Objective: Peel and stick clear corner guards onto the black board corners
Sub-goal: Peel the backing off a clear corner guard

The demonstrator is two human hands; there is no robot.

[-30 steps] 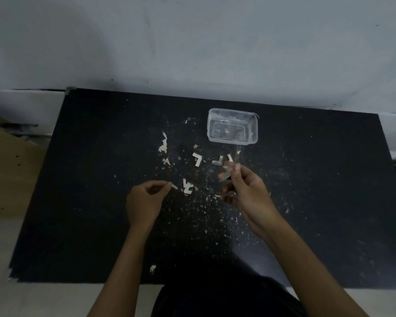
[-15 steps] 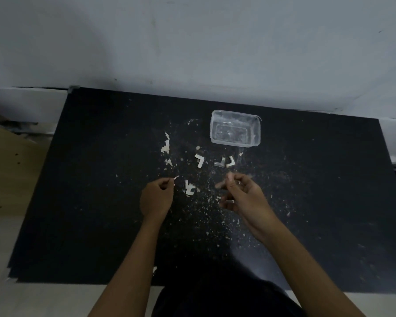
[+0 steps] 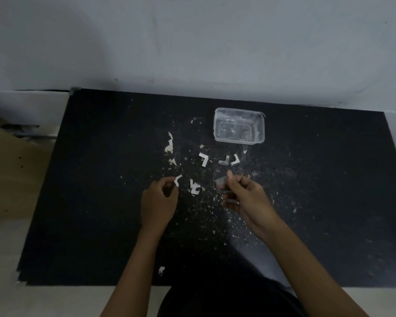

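Against grey wall point(image 3: 192, 42) — littered black board point(image 3: 101, 202)

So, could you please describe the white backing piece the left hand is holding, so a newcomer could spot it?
Start at the clear plastic tub on the black board; look toward the person's left hand. Its fingertips pinch a small white L-shaped strip. The other white pieces all lie flat on the board.

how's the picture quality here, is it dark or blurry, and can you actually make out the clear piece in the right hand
Head view: dim, flat light with noise across the black board; wide-angle bending at its edges. The clear guard in the right hand shows only as a faint grey smudge, soft-edged. The white backing strip at the left hand and the clear container read sharper. A dark shadow pools at the board's near edge.
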